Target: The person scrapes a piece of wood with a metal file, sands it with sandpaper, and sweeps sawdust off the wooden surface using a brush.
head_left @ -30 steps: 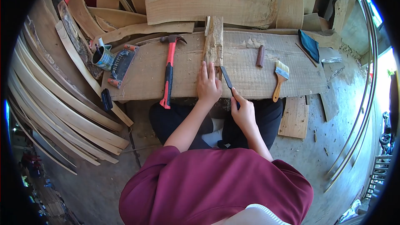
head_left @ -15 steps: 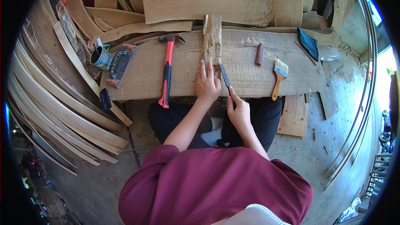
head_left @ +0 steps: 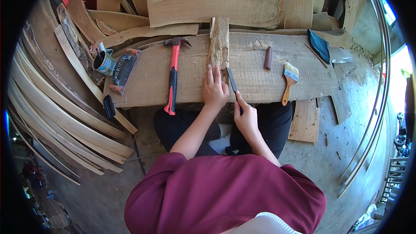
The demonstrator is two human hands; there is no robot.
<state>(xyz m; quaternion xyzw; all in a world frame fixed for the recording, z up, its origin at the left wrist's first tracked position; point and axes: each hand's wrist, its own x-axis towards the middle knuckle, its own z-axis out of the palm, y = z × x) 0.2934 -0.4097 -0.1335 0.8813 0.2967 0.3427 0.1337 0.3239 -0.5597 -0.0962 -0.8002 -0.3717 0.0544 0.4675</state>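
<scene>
My left hand (head_left: pixel 215 90) lies with its fingers stretched over the lower part of a rough wood strip (head_left: pixel 219 43), which extends away from me across the broad plank (head_left: pixel 195 76). Wrapped round the dark handle of a flat-bladed tool (head_left: pixel 231 78) are the fingers of my right hand (head_left: pixel 245 115). The blade's tip is close to the right edge of the strip, just beyond my left fingers; whether it touches the wood cannot be made out. A red and black hammer (head_left: pixel 174 71) rests left of my hands.
A brush (head_left: pixel 290 82), a brown cylinder (head_left: pixel 268 58) and a teal cloth (head_left: pixel 318 45) are on the right. On the left are a sanding tool (head_left: pixel 125 71), a cup (head_left: pixel 105 63), a black object (head_left: pixel 109 106) and stacked curved strips (head_left: pixel 73 117). Boards (head_left: pixel 216 0) stand behind.
The view has shifted slightly. My right hand and the tool have moved a little left, closer to my left hand, which stays on the strip.
</scene>
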